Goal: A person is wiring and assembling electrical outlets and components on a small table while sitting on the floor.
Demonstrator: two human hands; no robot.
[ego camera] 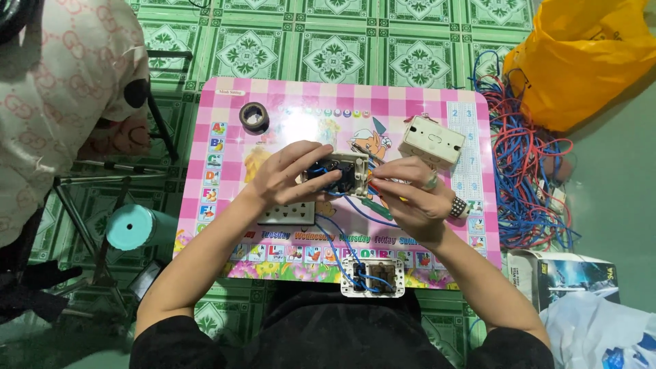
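Note:
My left hand (290,174) grips a white electrical switch box (342,172) from the left, its open back with blue wires facing up. My right hand (410,195) is closed at the box's right side, pinching a small tool or wire against it; a green handle (379,208) pokes out below. Blue wires (342,242) run from the box down to a second wired switch module (372,277) at the near edge of the pink table (205,150). A white socket faceplate (287,214) lies under my left wrist.
A roll of black tape (254,116) and a white box housing (430,140) lie on the table. A tangle of blue and red wire (523,171) and an orange plastic bag (581,58) sit on the right. A teal cylinder (133,227) and another person (61,89) are at left.

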